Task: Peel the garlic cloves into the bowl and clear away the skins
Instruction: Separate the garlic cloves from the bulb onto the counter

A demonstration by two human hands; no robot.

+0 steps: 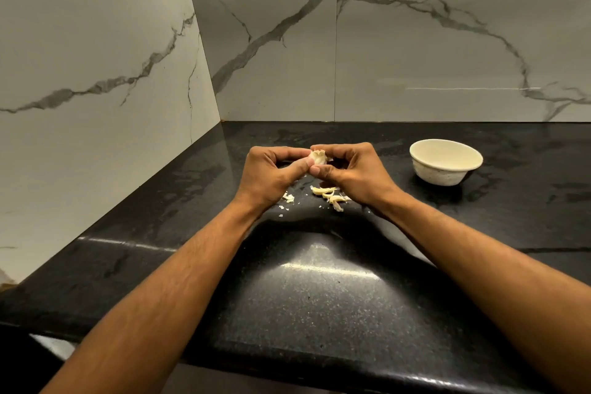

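We are pinching garlic clove [319,157] between left hand [271,174] and right hand [351,171]; risking clove slipping onto counter [319,281], missing bowl [446,161]; skins [331,195] scattering.

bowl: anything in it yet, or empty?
Empty as far as visible: the bowl stands upright on the counter, its inside showing bare; the near inner wall is hidden.

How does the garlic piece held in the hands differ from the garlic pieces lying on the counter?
The held garlic piece is lifted above the black counter, pinched between the left hand and right hand; the loose pieces lie on the counter under the hands, untouched. The held piece is one lump; the loose pieces are several, scattered. Both are pale cream, and none is in the bowl.
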